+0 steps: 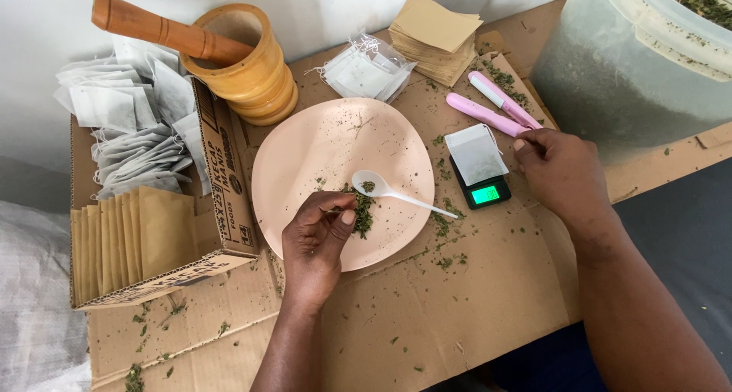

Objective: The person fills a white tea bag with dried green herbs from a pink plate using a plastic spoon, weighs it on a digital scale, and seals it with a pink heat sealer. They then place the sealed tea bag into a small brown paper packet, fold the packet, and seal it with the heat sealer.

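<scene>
From the head view, take the round pale pink plate (pixel 335 155) as the landmark. The left hand (pixel 316 243) rests over its near rim, fingers curled narrow, thumb and fingertips pinching a tuft of the dried green herb flakes (pixel 361 213) heaped on the plate's near part. A white plastic spoon (pixel 385 189) lies across the plate just beyond that heap, its bowl holding a few flakes and its handle pointing off the plate's right edge.

To the right of the plate, a small black pocket scale with a lit green display (pixel 486 191) carries a white paper tea bag (pixel 474 154). The right hand (pixel 560 171) sits just right of the scale, fingers bent and loosely closed near the bag's edge; whether it actually grips the bag I cannot tell.

Risks, as I judge them: a pinch is loose, so flakes could drop onto the brown cardboard-covered table (pixel 427 316), which is already littered. The right hand touching the bag could press on the scale and falsify the reading. The spoon's overhanging handle could be knocked, tipping its load. The bag is light and could slide off the scale.
</scene>
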